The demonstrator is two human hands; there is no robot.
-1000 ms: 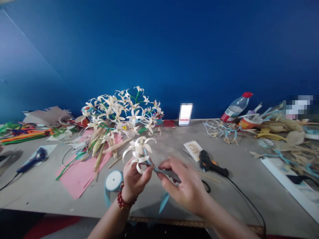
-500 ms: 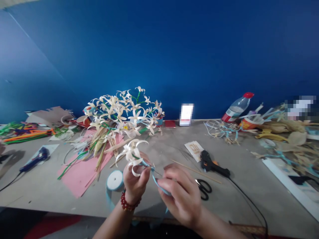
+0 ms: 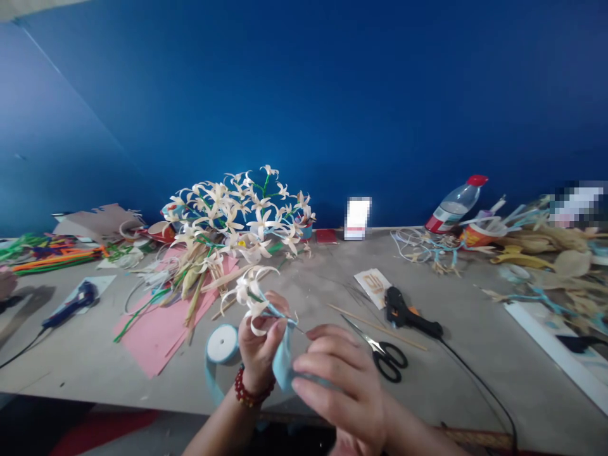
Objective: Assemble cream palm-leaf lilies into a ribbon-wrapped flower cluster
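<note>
My left hand [image 3: 259,351], with a red bead bracelet on the wrist, pinches the stem of a white artificial flower [image 3: 247,292] whose curled petals point up and left. Light blue tape [image 3: 283,366] hangs in a loop from the stem at the fingertips. A thin bare wire end sticks out to the right of the pinch. Just right of it, my right hand [image 3: 342,373] holds the loose part of the tape between its fingers. On the table left of my hands lies a roll of blue tape [image 3: 222,345], its tail trailing down. Black-handled scissors [image 3: 390,362] lie partly open beyond my right hand.
A black glue gun [image 3: 408,315] with a cord rests at right, near a thin stick [image 3: 380,328]. Many white flowers [image 3: 237,212] stand at the back. Pink paper [image 3: 152,342] and a blue glue gun [image 3: 71,307] lie left. A bottle [image 3: 456,206] leans at back right.
The blue tape has gone from a narrow taut strip to a wider hanging loop. My right hand's fingers have spread a little, and more of the scissors shows.
</note>
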